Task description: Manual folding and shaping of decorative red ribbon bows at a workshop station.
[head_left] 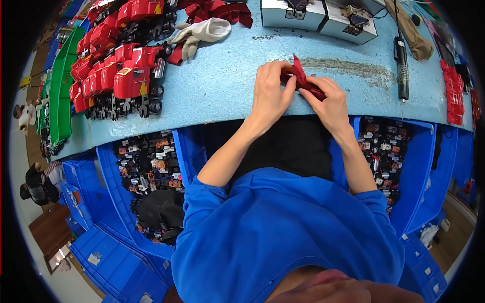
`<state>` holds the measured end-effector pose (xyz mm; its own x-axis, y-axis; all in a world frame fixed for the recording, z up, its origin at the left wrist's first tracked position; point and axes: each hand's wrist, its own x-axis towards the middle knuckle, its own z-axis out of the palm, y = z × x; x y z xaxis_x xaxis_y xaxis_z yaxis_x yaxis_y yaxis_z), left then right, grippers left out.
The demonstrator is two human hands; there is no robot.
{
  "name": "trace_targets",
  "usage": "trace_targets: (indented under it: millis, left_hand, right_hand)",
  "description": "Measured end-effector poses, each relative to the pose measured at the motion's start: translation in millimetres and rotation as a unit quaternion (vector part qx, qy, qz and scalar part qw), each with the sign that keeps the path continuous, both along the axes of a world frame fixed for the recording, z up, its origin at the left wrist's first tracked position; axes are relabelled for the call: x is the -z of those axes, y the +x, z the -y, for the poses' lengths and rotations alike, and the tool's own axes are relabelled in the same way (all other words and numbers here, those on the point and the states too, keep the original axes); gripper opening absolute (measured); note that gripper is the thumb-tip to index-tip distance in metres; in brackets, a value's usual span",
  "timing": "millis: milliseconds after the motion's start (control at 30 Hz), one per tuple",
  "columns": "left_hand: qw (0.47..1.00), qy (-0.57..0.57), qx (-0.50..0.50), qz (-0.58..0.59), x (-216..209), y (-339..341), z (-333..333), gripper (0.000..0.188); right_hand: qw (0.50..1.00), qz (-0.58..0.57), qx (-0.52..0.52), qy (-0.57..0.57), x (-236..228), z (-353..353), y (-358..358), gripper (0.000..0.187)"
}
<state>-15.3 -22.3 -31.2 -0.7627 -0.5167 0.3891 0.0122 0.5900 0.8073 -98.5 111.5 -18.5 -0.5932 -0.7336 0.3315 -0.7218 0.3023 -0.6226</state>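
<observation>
Red cloth strip (299,74) sits between both hands, over blue worktop (217,81) near its front edge. Left hand (271,92) pinches strip's left part; right hand (329,103) pinches its right end. Left of grip: red toy trucks (132,81), whitish glove (209,31). Right of grip: black handheld tool (402,70), red plastic parts (451,93) farther out.

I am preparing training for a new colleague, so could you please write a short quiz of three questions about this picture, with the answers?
1. How is the small red piece held: a) with one hand; b) with both hands; c) with no hand?
2. True or false: the red toy vehicles stand toward the left side of the table.
3. Which soft, pale item lies just right of those vehicles?

Key: 1. b, left hand and right hand; 2. true; 3. a whitish glove.
</observation>
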Motion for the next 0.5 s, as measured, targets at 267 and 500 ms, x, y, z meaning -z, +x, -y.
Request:
trace_targets:
  millis: [267,500]
  left_hand:
    - [0.969,-0.217,0.114,0.03,-30.0,-3.9,28.3,0.02]
    - [0.892,-0.369,0.248,0.084,-56.3,-13.3,44.7,0.022]
  right_hand:
    - [0.996,0.04,-0.02,-0.082,11.1,2.5,-1.6,0.026]
    - [0.993,0.034,0.002,-0.111,16.1,-4.2,-4.1,0.026]
